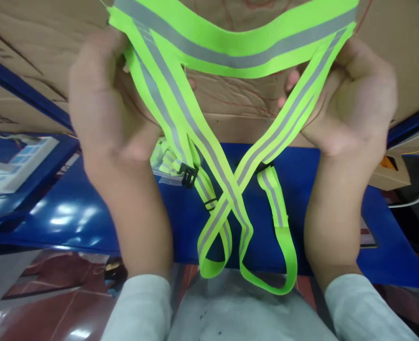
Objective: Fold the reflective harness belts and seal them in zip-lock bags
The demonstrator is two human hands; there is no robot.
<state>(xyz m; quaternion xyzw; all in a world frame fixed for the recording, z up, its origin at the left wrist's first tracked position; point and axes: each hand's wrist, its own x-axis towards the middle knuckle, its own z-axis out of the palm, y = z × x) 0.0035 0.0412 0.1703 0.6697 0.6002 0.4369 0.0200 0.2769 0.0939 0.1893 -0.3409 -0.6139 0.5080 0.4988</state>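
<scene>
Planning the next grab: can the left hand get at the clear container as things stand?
Probably not: the left hand is holding up the neon harness, whose black buckle hangs partly before the clear container.

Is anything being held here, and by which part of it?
The left hand and right hand hold the reflective harness near its two upper corners.

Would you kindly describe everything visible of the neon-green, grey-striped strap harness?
The neon-green, grey-striped strap harness, seemingly woven fabric, hangs before the blue table. The left hand and right hand hold its upper corners, a wide band sagging between. Below, straps cross and curl into loose loops. A black plastic buckle shows at left; a dark fitting at right is unclear.
</scene>
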